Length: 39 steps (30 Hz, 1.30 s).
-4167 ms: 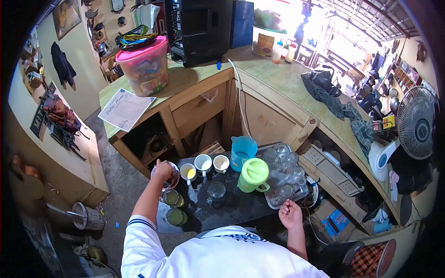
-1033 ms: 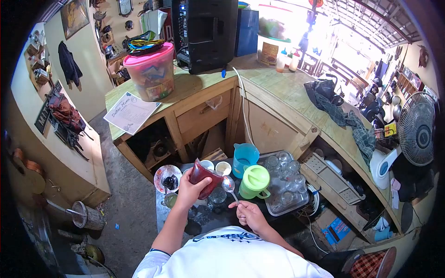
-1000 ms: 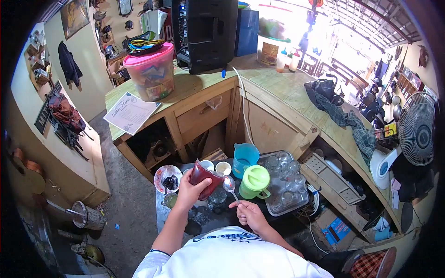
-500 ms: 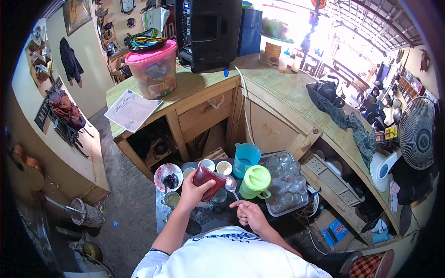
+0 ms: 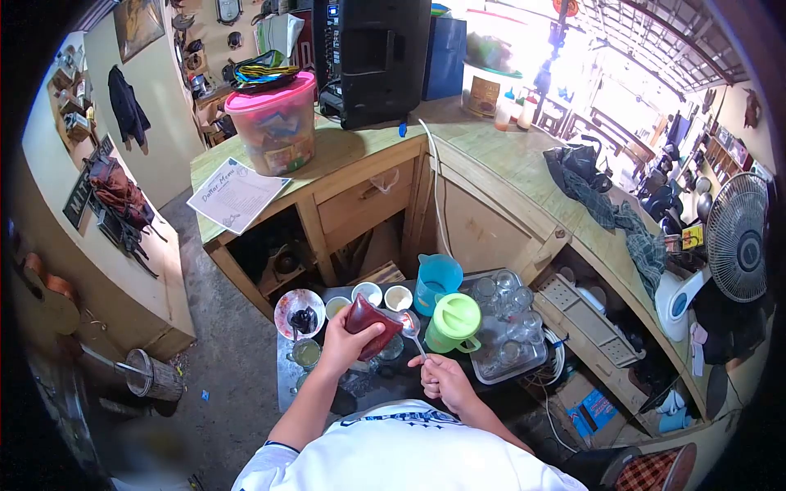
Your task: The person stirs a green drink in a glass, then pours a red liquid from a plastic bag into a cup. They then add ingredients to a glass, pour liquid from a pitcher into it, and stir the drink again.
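Observation:
My left hand (image 5: 348, 342) is wrapped round a soft pouch of dark red liquid (image 5: 370, 326), tilted so its narrow end points right. That end meets the bowl of a metal spoon (image 5: 411, 324), whose handle my right hand (image 5: 443, 378) pinches from below. The spoon's bowl holds a little something red. Behind the pouch stand white cups (image 5: 398, 298) with pale contents. A glass mug (image 5: 306, 353) of yellowish liquid is left of my left hand, near a stained white bowl (image 5: 288, 306) with a dark thing in it. Another glass partly shows beneath the pouch.
A blue jug (image 5: 440, 279) and a green lidded pitcher (image 5: 453, 324) stand right of the spoon. Beyond them, a tray (image 5: 509, 368) holds several upturned glasses. Wooden counters (image 5: 352, 164) enclose the low table, with a pink-lidded tub (image 5: 273, 131) and a loudspeaker (image 5: 381, 65) on top.
The spoon has shifted slightly right, and its bowl now shows some red. Both hands keep nearly the same place and grip. The view has moved a little.

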Motion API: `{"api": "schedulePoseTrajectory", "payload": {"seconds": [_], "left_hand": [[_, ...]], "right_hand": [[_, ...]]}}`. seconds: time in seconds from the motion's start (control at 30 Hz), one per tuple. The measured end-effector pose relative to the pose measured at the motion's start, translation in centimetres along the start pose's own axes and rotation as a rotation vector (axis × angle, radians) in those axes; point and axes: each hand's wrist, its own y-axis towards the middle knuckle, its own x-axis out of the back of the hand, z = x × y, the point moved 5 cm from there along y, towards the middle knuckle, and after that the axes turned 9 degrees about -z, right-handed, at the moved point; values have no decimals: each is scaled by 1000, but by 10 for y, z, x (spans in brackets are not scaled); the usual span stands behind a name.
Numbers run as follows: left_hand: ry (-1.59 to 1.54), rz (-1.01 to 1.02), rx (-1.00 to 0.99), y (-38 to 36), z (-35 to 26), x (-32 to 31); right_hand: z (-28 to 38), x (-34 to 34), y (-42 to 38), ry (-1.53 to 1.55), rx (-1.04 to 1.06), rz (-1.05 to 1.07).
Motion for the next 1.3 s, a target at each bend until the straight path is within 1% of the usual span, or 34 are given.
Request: {"api": "schedulePoseTrajectory", "payload": {"seconds": [0.13, 0.37, 0.43, 0.47, 0.53, 0.57, 0.6, 0.67, 0.73, 0.77, 0.8, 0.87, 0.9, 0.93, 1.0, 1.3], "left_hand": [[40, -29, -29, 2, 4, 4], [120, -104, 0, 7, 11, 12], [115, -203, -26, 20, 26, 27], [93, -238, 17, 26, 32, 35], [150, -270, -18, 36, 21, 49], [207, -365, -24, 32, 15, 56], [131, -373, -16, 35, 15, 61], [-75, -249, 37, 32, 15, 59], [-70, -177, 124, 12, -6, 45], [-58, -154, 116, 6, -4, 41], [-124, -80, 140, 4, 1, 33], [-81, -39, 101, -7, -2, 18], [-94, 16, 150, -11, 1, 12], [-96, 16, 149, -12, 2, 8], [-25, 16, 68, -14, 1, 2], [-4, 29, 72, -9, 15, -2]], "right_hand": [[-2, 1, 1, 15, -21, -1], [-3, 3, 1, 50, -14, 12], [-3, 7, 2, 66, -8, 4], [-4, 11, 2, 74, -12, -16], [-6, 17, 2, 81, -16, -35], [-7, 21, 2, 76, -18, -43], [-7, 24, 2, 72, -19, -53], [-6, 26, 2, 90, -31, -51], [-8, 25, 4, 106, -49, -44], [-8, 24, 6, 111, -56, -30], [-8, 22, 7, 116, -61, -16], [-7, 17, 8, 108, -75, -5], [-7, 14, 8, 102, -87, 4], [-7, 13, 8, 100, -86, 4], [-8, 11, 8, 91, -96, 7], [-10, 13, 8, 95, -88, 11]]}}
